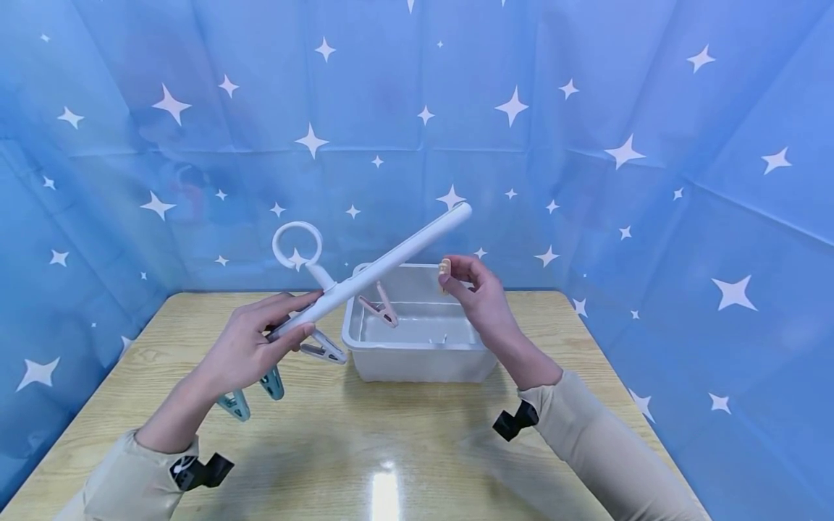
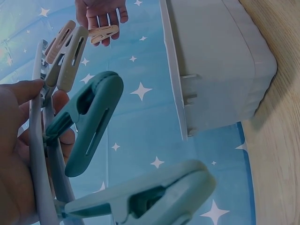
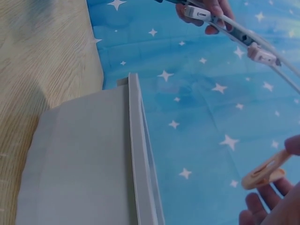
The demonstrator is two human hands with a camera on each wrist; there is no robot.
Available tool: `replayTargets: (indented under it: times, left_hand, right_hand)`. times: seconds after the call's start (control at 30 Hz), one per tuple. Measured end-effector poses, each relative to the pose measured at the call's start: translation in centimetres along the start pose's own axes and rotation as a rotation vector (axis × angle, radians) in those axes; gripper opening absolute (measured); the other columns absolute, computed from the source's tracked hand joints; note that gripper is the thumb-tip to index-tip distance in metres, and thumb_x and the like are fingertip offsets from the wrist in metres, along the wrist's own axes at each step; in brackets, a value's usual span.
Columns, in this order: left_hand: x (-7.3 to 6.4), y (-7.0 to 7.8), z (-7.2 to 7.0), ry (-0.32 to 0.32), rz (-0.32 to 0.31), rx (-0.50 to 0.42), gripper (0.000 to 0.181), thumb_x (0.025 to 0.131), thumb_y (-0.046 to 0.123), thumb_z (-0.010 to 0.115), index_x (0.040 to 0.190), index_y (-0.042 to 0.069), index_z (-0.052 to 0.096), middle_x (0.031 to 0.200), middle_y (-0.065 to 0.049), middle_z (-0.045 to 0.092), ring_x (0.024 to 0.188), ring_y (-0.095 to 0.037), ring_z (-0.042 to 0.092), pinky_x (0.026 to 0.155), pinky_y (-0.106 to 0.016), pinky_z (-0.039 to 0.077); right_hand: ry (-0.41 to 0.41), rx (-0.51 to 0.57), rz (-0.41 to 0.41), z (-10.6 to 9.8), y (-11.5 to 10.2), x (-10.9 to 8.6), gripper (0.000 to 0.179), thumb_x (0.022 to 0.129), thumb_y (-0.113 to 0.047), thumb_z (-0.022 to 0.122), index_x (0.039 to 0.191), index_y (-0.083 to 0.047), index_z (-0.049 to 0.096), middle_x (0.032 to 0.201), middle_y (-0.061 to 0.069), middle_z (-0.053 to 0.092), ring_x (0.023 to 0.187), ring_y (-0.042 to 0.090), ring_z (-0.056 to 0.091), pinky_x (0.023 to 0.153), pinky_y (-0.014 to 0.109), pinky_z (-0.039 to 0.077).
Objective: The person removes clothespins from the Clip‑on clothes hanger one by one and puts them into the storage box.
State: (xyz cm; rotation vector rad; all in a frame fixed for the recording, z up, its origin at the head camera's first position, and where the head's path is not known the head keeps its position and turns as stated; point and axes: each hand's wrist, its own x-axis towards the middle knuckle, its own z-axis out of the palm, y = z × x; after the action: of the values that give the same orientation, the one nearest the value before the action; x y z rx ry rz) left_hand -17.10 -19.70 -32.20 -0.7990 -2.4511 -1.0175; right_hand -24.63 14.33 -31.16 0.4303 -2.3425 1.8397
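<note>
My left hand (image 1: 250, 344) grips a white bar-shaped clip hanger (image 1: 397, 253) near its lower left end, thumb on the near side. The bar slants up to the right, its round hook ring (image 1: 276, 246) standing above it. Clothespins hang along the bar: a dark teal clothespin (image 2: 101, 126), a light teal clothespin (image 2: 150, 192), a grey clothespin (image 1: 326, 349) and a pink clothespin (image 1: 383, 310). Over the right side of a white plastic bin (image 1: 417, 365), my right hand (image 1: 482, 300) pinches a yellow-orange clothespin (image 1: 444, 275) between thumb and fingers, apart from the bar.
The bin stands toward the back of a wood-grain table (image 1: 313, 449), its inside partly showing behind the front wall. A blue curtain (image 1: 404, 94) with white stars surrounds the table at the back and both sides. Black wrist cameras (image 1: 200, 472) sit on both sleeves.
</note>
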Motion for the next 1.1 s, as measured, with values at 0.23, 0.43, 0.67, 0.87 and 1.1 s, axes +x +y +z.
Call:
replayTargets:
  times: [0.23, 0.43, 0.67, 0.87, 1.1]
  left_hand:
    - [0.24, 0.23, -0.01, -0.003, 0.014, 0.004, 0.046, 0.097, 0.014, 0.066, 0.142, 0.022, 0.058, 0.097, 0.003, 0.066, 0.062, -0.003, 0.055, 0.049, -0.023, 0.041]
    - [0.29, 0.22, 0.03, 0.000, 0.022, 0.002, 0.046, 0.096, 0.012, 0.066, 0.141, 0.021, 0.058, 0.096, 0.002, 0.066, 0.061, -0.003, 0.054, 0.049, -0.023, 0.041]
    - [0.33, 0.24, 0.14, -0.013, 0.010, 0.013, 0.046, 0.097, 0.015, 0.066, 0.142, 0.023, 0.057, 0.096, 0.004, 0.065, 0.062, -0.003, 0.055, 0.049, -0.023, 0.041]
    - [0.36, 0.23, 0.28, -0.005, 0.023, 0.019, 0.047, 0.096, 0.014, 0.067, 0.142, 0.022, 0.058, 0.097, 0.004, 0.065, 0.062, -0.002, 0.055, 0.049, -0.023, 0.041]
    - [0.50, 0.38, 0.36, 0.001, 0.030, 0.023, 0.047, 0.096, 0.014, 0.067, 0.141, 0.021, 0.058, 0.098, 0.003, 0.066, 0.063, -0.002, 0.056, 0.049, -0.023, 0.041]
  right_hand:
    - [0.004, 0.001, 0.026, -0.27, 0.21, 0.00, 0.040, 0.096, -0.023, 0.067, 0.134, -0.012, 0.058, 0.128, 0.008, 0.060, 0.119, 0.020, 0.054, 0.099, 0.036, 0.041]
    - [0.001, -0.004, 0.025, -0.49, 0.46, 0.07, 0.041, 0.096, -0.024, 0.067, 0.135, -0.013, 0.056, 0.134, 0.006, 0.058, 0.125, 0.022, 0.052, 0.105, 0.039, 0.040]
    - [-0.004, -0.006, 0.023, -0.57, 0.50, -0.03, 0.042, 0.096, -0.026, 0.067, 0.135, -0.013, 0.056, 0.134, 0.008, 0.058, 0.126, 0.022, 0.051, 0.107, 0.041, 0.039]
    - [-0.018, 0.010, 0.017, -0.62, 0.58, -0.04, 0.041, 0.097, -0.024, 0.066, 0.135, -0.010, 0.056, 0.135, 0.010, 0.058, 0.126, 0.022, 0.052, 0.109, 0.042, 0.040]
    - [-0.041, 0.030, 0.007, -0.61, 0.46, -0.25, 0.043, 0.098, -0.024, 0.065, 0.136, -0.008, 0.054, 0.136, 0.010, 0.057, 0.125, 0.021, 0.052, 0.108, 0.040, 0.042]
